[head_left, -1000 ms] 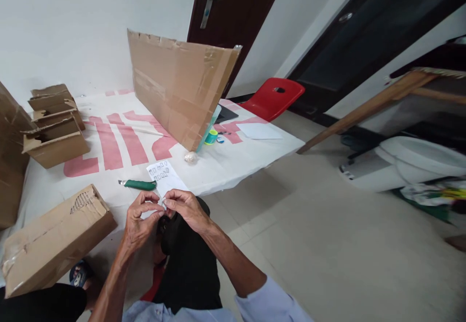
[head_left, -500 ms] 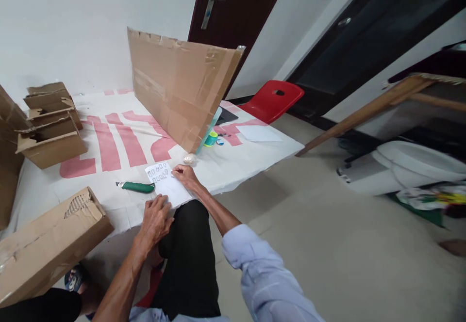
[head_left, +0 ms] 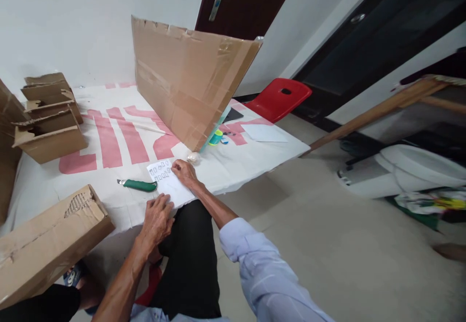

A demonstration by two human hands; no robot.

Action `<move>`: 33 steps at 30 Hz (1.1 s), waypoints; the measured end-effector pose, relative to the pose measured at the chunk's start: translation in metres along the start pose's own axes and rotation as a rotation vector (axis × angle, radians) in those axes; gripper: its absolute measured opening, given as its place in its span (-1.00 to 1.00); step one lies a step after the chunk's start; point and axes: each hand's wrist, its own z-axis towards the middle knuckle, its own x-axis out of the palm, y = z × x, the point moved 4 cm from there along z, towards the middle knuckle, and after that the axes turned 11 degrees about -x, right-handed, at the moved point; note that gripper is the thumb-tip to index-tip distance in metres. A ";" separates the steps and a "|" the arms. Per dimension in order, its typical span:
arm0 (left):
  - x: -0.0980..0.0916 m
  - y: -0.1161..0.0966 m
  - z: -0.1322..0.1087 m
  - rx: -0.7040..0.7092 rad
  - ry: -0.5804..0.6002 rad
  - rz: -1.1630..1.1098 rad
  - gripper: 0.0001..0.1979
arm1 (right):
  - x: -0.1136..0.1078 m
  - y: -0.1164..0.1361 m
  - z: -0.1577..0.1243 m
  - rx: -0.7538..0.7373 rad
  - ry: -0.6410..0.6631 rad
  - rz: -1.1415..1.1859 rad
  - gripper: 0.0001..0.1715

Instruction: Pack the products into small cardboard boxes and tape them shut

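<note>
A white sheet of paper [head_left: 174,190] lies at the near edge of the table, with rows of small dark outlined shapes on its upper part. My right hand [head_left: 185,172] rests over the sheet's right side, thumb and fingers pinched together beside the shapes. Whatever sits in that pinch is too small to make out. At the sheet's lower left corner, my left hand [head_left: 158,217] lies on the table edge with its fingers stretched out and somewhat apart. A green utility knife [head_left: 139,185], blade end pointing left, is just left of the paper.
Beyond the paper stands a large cardboard panel [head_left: 189,82], with a small pale bundle [head_left: 193,158] and a green tape roll [head_left: 216,137] near its foot. Small open cardboard boxes [head_left: 54,142] sit left. A long carton [head_left: 54,239] is near left; a red chair [head_left: 280,100] stands behind.
The view has shifted slightly. My right hand's pinched fingertips have moved a little left and up over the paper, closer to the drawn shapes. My left hand stays in place.
</note>
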 end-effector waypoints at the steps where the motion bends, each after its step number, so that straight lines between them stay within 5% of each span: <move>1: 0.001 0.000 0.000 0.001 0.000 -0.003 -0.48 | 0.001 0.000 -0.002 -0.021 0.009 -0.010 -0.93; 18: -0.003 -0.002 -0.001 -0.069 0.014 0.087 -0.54 | 0.002 -0.018 -0.017 -0.075 -0.105 -0.015 -0.66; 28: -0.007 -0.008 0.007 -0.052 0.069 0.179 -0.57 | -0.006 0.015 -0.086 -0.271 -0.096 -0.124 -0.79; 33: -0.009 -0.013 0.008 -0.033 0.082 0.146 -0.49 | -0.013 0.023 -0.095 -0.304 -0.107 -0.194 -0.78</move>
